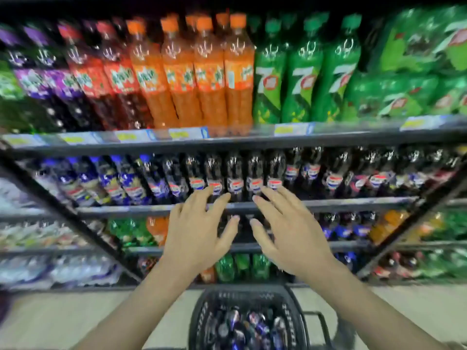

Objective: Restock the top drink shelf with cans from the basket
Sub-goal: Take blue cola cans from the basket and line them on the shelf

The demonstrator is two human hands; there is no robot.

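Cans (249, 327) sit piled in a black basket (199, 317) on the floor (75, 317), low down between the person's two arms. They look dark and blue, but the blur makes it hard to read them.

Both hands are up in front of the drink shelves, above the basket and well apart from it. The left hand (199, 238) has its fingers spread out and nearly straight, and it holds nothing. The right hand (290, 236) is the same — fingers spread, palm down, nothing in it. The two hands are near each other, thumbs facing in, but they do not touch.

Behind the fingertips stands a row of dark cola bottles (235, 175) on a grey shelf (341, 202). I cannot tell if any finger touches a bottle or the shelf edge.

One shelf higher there are orange soda bottles (209, 77) in the middle, green bottles (300, 77) to their right, and purple bottles (43, 79) far to the left. Yellow price tags (293, 129) line the front edge of that shelf.

Lower shelves hold more green, orange and dark bottles — all fuzzy. Everything on the shelves looks smeared
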